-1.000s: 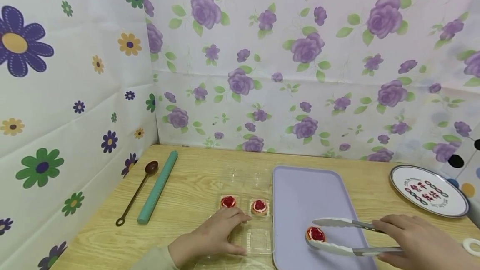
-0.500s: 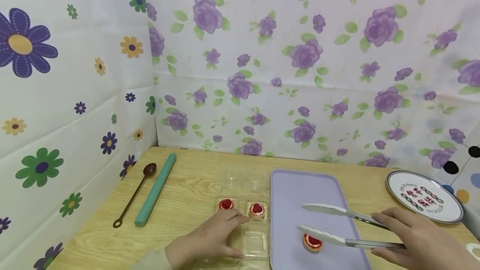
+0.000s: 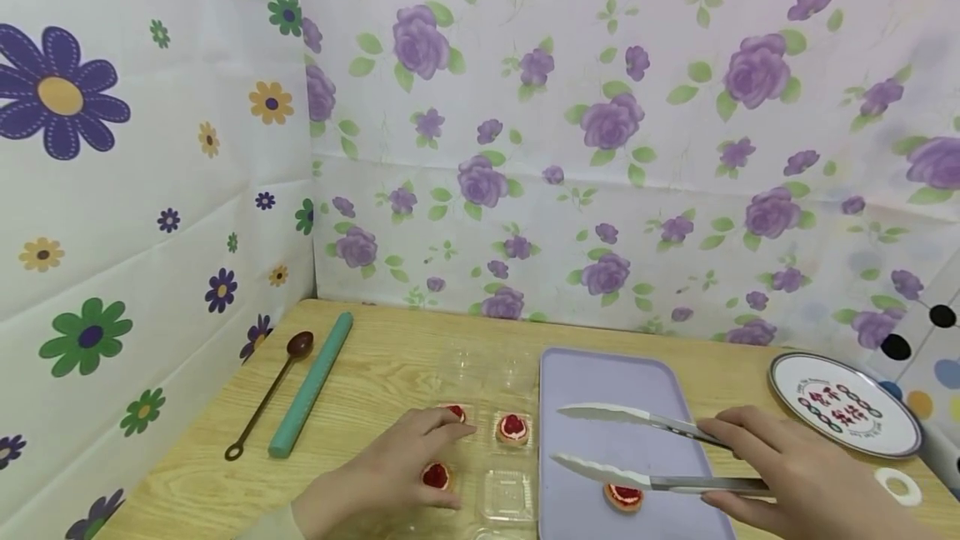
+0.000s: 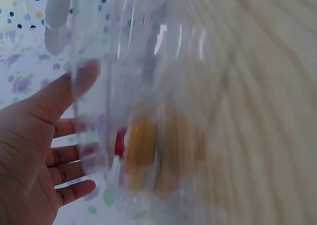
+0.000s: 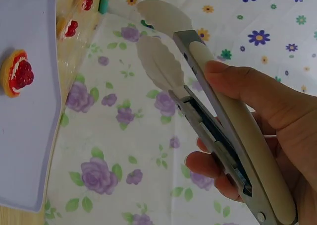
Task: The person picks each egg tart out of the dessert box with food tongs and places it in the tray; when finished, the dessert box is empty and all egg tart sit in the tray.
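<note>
My right hand [image 3: 787, 457] holds a pair of tongs [image 5: 233, 136] with metal arms and pale scalloped tips. The tongs are spread, with nothing between the tips, above the lilac tray [image 3: 600, 382]. On that tray lies a small tart [image 3: 624, 500] with red topping, partly covered by the lower tong arm. My left hand [image 3: 386, 461] is by the clear plastic container [image 3: 508, 494], its thumb and fingers apart. Tarts sit in its compartments: one at right [image 3: 513, 429], one beside the thumb [image 3: 436, 476], and one behind the fingers [image 3: 455, 412], partly hidden.
A teal rod [image 3: 311, 386] and a brown long-handled spoon [image 3: 270, 394] lie at the left of the wooden table [image 3: 375, 365]. At the right are a white plate [image 3: 847, 407] with printed lettering and a white ring [image 3: 897, 487]. Flowered cloth [image 3: 525, 148] stands behind.
The tongs have come away from around the tart on the tray and shifted left, tips still spread. My left hand has moved slightly left, uncovering a tart in the container.
</note>
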### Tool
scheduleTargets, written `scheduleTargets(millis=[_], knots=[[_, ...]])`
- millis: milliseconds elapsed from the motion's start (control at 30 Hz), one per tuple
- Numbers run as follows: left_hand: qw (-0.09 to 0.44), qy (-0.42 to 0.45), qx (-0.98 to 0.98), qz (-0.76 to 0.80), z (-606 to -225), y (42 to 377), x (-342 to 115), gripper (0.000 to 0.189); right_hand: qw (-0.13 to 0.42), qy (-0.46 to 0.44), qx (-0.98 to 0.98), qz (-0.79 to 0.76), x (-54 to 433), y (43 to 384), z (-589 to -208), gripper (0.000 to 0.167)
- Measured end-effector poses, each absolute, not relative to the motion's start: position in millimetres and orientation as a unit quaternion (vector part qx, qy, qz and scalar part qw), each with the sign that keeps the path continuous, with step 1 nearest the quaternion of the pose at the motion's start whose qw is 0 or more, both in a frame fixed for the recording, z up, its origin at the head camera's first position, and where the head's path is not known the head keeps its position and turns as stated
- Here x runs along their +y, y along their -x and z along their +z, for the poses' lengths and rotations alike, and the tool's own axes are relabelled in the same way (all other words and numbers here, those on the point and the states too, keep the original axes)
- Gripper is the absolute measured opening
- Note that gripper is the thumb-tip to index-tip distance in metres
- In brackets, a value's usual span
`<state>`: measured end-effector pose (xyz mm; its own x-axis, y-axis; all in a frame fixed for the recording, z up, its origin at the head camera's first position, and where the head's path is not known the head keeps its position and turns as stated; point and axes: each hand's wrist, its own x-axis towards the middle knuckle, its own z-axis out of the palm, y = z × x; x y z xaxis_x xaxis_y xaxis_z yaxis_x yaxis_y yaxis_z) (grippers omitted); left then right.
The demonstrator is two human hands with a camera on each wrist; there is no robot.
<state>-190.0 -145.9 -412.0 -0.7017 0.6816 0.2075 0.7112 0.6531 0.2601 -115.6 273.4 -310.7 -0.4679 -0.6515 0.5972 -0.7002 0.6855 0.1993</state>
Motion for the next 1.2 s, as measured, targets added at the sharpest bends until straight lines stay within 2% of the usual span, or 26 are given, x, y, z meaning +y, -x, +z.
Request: scheduleTargets(millis=[233, 333, 533, 800, 1033, 1200], knots=[[0.002, 0.345, -0.916, -0.206, -404.8, 192.3, -173.9, 0.065, 0.279, -0.354, -0.893, 0.016, 256.1, 117.0, -309.6, 0.059], [-0.001, 0.35, -0.911, -0.219, -406.6, 194.3, -182.4, 0.064, 0.268, -0.344, -0.9, -0.011, 248.2, 118.6, -307.6, 0.06], [-0.021, 0.353, -0.899, -0.259, -412.6, 196.8, -195.1, 0.064, 0.287, -0.376, -0.881, -0.017, 229.4, 126.2, -305.0, 0.056], [-0.062, 0.344, -0.887, -0.303, -419.2, 202.0, -213.7, 0.064, 0.28, -0.414, -0.866, -0.003, 208.0, 134.4, -305.0, 0.054], [-0.106, 0.335, -0.875, -0.333, -424.1, 203.9, -220.5, 0.069, 0.235, -0.406, -0.883, -0.027, 185.7, 139.6, -303.6, 0.053], [-0.114, 0.346, -0.867, -0.341, -427.9, 205.4, -219.7, 0.071, 0.21, -0.423, -0.879, -0.06, 165.2, 148.7, -303.6, 0.052]])
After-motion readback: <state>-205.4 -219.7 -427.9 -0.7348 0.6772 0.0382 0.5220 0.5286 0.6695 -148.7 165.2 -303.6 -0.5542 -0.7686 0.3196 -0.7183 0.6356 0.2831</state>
